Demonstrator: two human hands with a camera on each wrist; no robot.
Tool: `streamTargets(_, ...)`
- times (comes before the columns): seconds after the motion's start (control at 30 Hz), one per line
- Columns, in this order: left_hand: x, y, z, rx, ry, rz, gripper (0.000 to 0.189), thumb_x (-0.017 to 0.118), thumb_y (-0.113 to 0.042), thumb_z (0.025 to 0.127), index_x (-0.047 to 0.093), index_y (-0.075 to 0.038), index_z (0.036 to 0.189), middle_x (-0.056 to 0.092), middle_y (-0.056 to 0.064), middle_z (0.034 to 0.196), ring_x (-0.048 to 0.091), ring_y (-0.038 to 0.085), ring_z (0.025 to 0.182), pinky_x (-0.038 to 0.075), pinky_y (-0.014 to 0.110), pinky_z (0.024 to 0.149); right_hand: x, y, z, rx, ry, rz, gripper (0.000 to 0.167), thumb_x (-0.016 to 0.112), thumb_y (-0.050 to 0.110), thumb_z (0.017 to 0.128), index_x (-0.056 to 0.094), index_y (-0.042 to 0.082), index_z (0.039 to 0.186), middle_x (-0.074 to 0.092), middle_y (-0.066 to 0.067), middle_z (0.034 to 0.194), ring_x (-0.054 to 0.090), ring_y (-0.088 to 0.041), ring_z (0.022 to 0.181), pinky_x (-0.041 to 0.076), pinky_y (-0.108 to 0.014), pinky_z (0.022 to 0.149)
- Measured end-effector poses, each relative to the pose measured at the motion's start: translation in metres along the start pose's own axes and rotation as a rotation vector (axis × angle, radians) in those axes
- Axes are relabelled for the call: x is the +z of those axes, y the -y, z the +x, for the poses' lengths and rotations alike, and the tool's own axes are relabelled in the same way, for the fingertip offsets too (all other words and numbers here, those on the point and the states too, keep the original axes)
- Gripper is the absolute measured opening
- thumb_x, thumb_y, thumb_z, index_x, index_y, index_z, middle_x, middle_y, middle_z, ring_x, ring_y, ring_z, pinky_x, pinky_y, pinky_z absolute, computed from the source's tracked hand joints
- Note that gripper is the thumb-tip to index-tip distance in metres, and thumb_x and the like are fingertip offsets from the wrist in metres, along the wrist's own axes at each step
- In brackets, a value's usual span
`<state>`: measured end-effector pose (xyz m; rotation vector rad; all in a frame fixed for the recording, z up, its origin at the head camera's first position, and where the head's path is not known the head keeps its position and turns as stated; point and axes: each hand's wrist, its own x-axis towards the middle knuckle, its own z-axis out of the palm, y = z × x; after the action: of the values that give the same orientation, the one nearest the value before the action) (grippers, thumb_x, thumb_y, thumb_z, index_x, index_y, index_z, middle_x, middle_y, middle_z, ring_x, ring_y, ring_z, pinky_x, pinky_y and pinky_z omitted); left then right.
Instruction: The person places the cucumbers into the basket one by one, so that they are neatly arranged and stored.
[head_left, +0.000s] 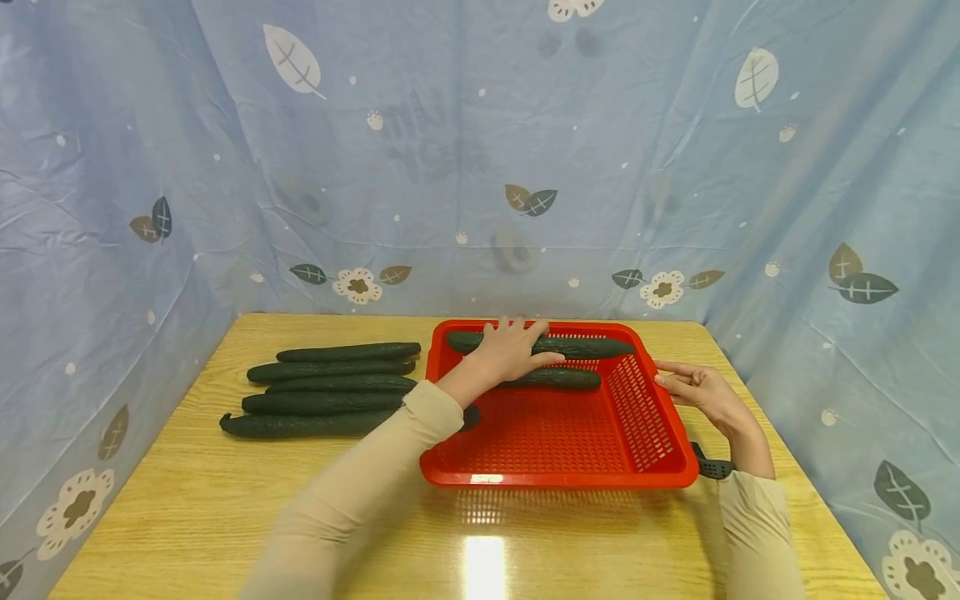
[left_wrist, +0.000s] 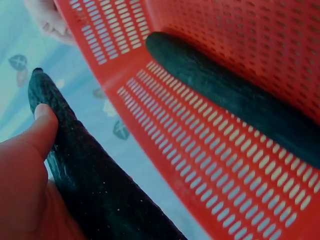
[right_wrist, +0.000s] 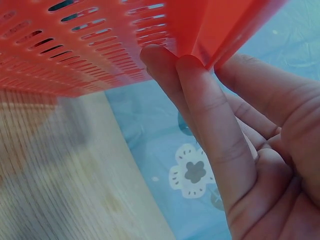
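A dark green cucumber lies across the far part of the red plastic basket, in the grip of my left hand. In the left wrist view, the thumb presses along this cucumber near one end, above the basket's rim. A second cucumber lies inside the basket, partly hidden by the left hand. At the basket's right side, my right hand pinches the rim. The right wrist view shows its thumb and fingers on either side of the rim.
Several cucumbers lie side by side on the wooden table left of the basket; my left sleeve covers part of the nearest. A blue patterned curtain surrounds the table at the back and sides. A black strap piece shows by the right wrist.
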<state>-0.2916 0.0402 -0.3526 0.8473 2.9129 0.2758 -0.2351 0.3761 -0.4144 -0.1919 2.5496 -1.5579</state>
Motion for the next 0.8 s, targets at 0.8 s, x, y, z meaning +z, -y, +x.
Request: streamTargets(0.8,0.057,-0.006,0.023,-0.135,0.058,-0.045,0.072,0.041,-0.065,0.087,0.025,-0.027,0.146,0.034,0.017,0.144,0.029,0.041,0.132,0.029,0.057,0.101,0.000,-0.001,0.001,-0.012,-0.001,0.007,0.058,0.055,0.026,0.095,0.035,-0.010,0.137,0.066,0.016,0.098,0.064,0.000,0.090,0.051,-0.020,0.078)
